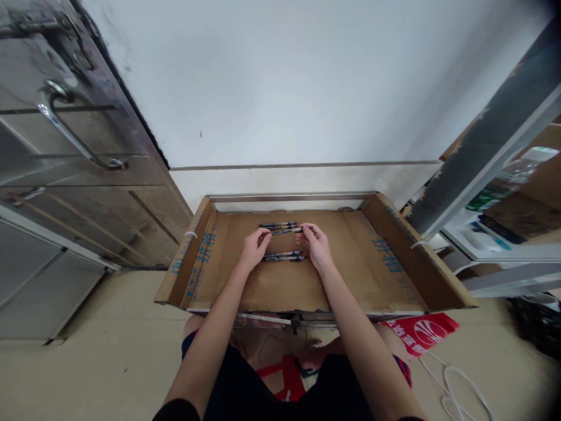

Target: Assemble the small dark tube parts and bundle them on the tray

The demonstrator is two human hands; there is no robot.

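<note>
Altogether three pen clusters: both hands' fingers (pixel 265 235) pinching the middle pen (pixel 287 231).

Free room: bare cardboard counter (pixel 280 286) nearer than the fingers (pixel 263 238), and to either side. Obstacles: pens (pixel 278 225) just beyond them; raised cardboard flaps (pixel 421 257) flanking; wall (pixel 280 88) behind.

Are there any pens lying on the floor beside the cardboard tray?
No, the pens all sit on the cardboard tray, between the left hand and the right hand; the floor shows none.
</note>
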